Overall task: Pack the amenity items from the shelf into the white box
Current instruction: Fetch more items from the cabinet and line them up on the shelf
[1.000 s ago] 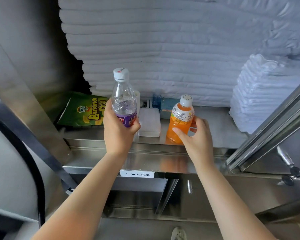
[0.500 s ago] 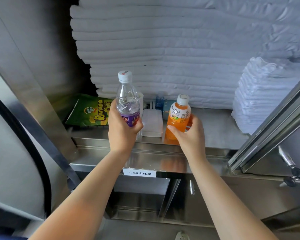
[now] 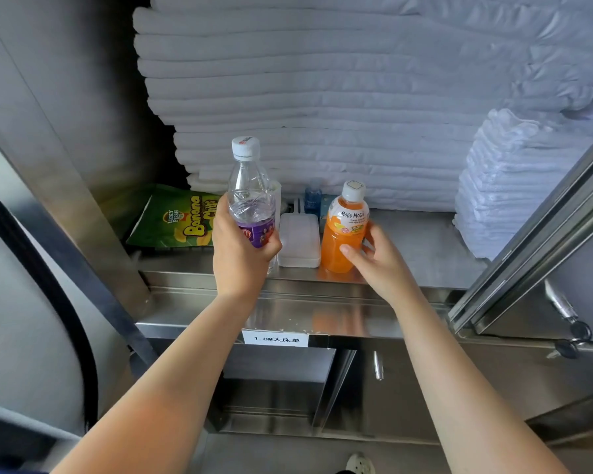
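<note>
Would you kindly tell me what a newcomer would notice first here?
The bright orange juice bottle stands out at the front of the steel shelf, gripped by the right hand. Left of it, the left hand holds a clear plastic water bottle upright, before tall stacks of folded white linen.

Brushed stainless steel shelf [image 3: 425,241], pretty reflective. A tall stack of folded white sheets [image 3: 322,80] fills the back. Right of that stack: a smaller pile of white towels [image 3: 507,186], then a slanted steel door frame [image 3: 545,241] with keys [image 3: 576,332] hanging off it. Below the stack, a white paper label [image 3: 276,338], open steel compartment [image 3: 274,388] underneath. Left of it, grey metal wall [image 3: 65,97] and black cable [image 3: 65,309]. Light's soft, even.
</note>
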Action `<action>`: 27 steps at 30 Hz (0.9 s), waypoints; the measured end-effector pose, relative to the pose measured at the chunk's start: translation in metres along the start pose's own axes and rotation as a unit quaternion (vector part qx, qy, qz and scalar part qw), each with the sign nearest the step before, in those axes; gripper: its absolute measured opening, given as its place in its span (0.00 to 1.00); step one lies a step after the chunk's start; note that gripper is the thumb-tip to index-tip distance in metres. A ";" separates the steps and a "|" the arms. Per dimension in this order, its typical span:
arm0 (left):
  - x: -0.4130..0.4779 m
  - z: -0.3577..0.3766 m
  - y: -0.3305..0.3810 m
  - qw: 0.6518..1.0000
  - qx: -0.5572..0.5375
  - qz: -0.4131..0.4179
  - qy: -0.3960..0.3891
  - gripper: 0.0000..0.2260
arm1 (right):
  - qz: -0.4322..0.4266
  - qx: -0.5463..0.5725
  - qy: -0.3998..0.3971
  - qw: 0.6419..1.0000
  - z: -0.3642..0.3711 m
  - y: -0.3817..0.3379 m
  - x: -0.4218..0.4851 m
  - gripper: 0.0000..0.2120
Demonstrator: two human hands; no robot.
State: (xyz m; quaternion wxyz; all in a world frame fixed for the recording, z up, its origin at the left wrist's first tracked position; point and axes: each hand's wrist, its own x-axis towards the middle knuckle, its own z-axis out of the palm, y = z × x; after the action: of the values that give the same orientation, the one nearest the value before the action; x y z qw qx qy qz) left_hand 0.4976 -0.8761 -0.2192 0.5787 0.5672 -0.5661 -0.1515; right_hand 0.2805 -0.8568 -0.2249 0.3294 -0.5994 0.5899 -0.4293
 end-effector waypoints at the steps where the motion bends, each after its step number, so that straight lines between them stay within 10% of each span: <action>1: 0.000 0.000 0.000 1.000 0.000 0.000 -0.001 0.36 | 0.007 0.011 0.014 1.000 0.003 -0.002 0.000 0.23; 27: 0.002 -0.010 -0.002 0.998 -0.007 0.015 -0.068 0.40 | -0.005 -0.077 0.089 0.993 0.017 -0.001 -0.004 0.28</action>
State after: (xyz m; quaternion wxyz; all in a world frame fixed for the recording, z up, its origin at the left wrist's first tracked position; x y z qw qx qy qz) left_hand 0.5075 -0.8737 -0.2171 0.5451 0.5425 -0.6118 -0.1853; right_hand 0.2966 -0.8550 -0.2313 0.2263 -0.5853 0.6453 -0.4356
